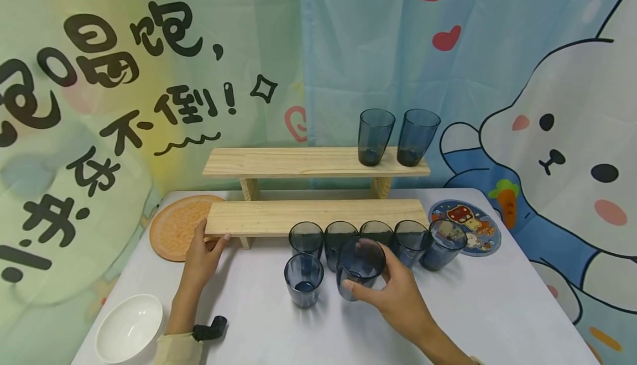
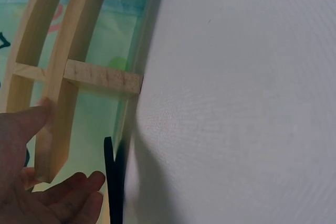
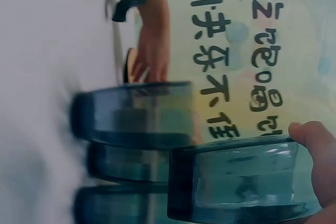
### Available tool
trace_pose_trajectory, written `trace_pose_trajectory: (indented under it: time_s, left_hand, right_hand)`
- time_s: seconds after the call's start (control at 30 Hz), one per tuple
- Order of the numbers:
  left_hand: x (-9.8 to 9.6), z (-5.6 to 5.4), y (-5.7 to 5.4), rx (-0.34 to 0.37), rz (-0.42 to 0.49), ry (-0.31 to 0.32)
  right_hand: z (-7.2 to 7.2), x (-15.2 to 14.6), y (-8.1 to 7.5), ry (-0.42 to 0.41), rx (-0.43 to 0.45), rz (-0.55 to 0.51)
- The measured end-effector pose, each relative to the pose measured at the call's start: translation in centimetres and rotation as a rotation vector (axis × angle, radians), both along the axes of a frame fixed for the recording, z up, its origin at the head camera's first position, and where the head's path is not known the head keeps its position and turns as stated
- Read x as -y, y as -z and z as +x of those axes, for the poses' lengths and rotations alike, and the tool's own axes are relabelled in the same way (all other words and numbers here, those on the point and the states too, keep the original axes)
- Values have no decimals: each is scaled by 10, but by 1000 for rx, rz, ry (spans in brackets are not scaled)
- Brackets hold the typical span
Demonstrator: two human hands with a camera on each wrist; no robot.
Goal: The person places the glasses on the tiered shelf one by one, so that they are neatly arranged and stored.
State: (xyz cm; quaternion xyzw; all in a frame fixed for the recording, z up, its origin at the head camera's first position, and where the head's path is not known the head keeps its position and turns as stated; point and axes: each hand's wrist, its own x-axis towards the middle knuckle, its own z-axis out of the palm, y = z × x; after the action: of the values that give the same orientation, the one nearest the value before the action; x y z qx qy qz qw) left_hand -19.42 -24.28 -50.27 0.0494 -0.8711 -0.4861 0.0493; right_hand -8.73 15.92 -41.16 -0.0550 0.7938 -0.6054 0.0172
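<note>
Right fingers (image 1: 395, 264) grip one blue tumbler (image 1: 357, 268) near its rim, raised above the surface (image 1: 264, 321). My left fingers (image 1: 198, 241) pinch the lower shelf's (image 1: 308, 211) left end. Expect stiff, slick, breakable glass; mid-wall hold seems safer.

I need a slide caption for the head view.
Right hand holds a blue glass; left hand grips the lower shelf at one end; two glasses stand on the upper shelf.
</note>
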Motion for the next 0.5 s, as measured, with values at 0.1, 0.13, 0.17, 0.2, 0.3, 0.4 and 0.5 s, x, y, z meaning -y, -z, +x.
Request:
trace_pose_trajectory:
  time_s: [0.1,0.13,0.17,0.2,0.3,0.4,0.5]
  left_hand:
    - [0,0,0,-1,2,-4]
    - [0,0,0,-1,4,-4]
    - [0,0,-1,-1,2,-4]
    - [0,0,-1,0,3,-4]
    - [0,0,-1,2,4,-4]
    - [0,1,-1,3,6,-3]
    - [-1,0,-2,3,6,1]
  right_hand:
    - [-8,-4,-15,-20,-38,34]
    - [-11,-5,-19,-25,-52,48]
    - [-15,-6,-23,-28,-71,70]
    - [-18,-7,-28,-33,-84,84]
    - [-32,-9,-39,-55,-126,104]
    - [-51,-10,-49,-76,-157,92]
    - [-71,-10,-57,-76,-178,78]
